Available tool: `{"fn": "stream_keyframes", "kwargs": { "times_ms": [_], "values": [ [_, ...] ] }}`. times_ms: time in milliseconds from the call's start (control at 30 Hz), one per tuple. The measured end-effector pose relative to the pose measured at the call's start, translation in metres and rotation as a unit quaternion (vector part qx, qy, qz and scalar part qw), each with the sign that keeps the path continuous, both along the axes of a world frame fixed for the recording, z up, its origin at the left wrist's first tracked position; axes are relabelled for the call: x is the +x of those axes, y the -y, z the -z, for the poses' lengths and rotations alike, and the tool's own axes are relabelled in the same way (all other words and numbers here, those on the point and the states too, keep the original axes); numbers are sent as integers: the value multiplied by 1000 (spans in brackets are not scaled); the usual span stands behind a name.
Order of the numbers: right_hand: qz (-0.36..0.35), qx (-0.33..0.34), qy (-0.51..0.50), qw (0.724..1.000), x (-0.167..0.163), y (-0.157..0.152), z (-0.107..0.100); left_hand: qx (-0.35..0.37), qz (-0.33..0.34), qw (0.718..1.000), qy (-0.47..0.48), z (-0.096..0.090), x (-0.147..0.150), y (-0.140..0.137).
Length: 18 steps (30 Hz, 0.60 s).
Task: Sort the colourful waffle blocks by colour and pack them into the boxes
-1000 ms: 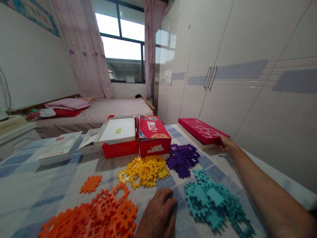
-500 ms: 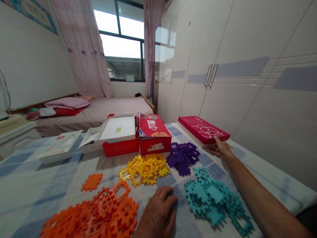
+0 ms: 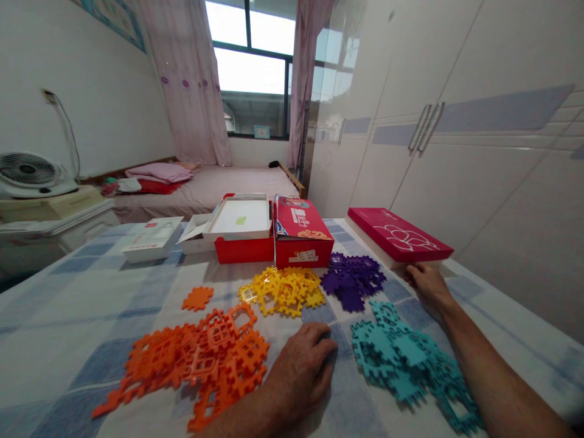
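Your worktop (image 3: 114, 298) carries everything below; read the clock from the gap between its four piles, twelve straight ahead. The red printed box (image 3: 303, 243) stands at twelve. The flat crimson box (image 3: 401, 234) lies farther out at one. The orange pile (image 3: 187, 353) sits at eight, the teal pile (image 3: 406, 353) at four, the yellow pile (image 3: 287, 292) at ten, the purple pile (image 3: 353, 280) at one. At seven your left hand (image 3: 306, 365) rests, fingers curled narrow. At two your right hand (image 3: 431, 289) has bent fingers by the crimson box's near edge; whether they grip it, you cannot tell. One loose orange piece (image 3: 198, 298) lies at nine.
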State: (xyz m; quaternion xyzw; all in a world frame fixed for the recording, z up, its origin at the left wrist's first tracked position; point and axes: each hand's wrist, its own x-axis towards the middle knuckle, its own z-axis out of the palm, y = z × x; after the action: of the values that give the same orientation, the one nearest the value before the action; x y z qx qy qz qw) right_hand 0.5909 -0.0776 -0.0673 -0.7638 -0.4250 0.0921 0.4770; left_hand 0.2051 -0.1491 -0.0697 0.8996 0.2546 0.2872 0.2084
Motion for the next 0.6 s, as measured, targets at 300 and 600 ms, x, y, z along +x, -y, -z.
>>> {"fn": "stream_keyframes", "kwargs": {
  "times_ms": [300, 600],
  "values": [
    [-49, -87, 91, 991, 2, 5, -9, 1, 2, 1000, 4, 2, 0, 0],
    [-197, -52, 182, 962, -73, -8, -57, -2, 1, 1000, 7, 1, -1, 1]
  ]
}}
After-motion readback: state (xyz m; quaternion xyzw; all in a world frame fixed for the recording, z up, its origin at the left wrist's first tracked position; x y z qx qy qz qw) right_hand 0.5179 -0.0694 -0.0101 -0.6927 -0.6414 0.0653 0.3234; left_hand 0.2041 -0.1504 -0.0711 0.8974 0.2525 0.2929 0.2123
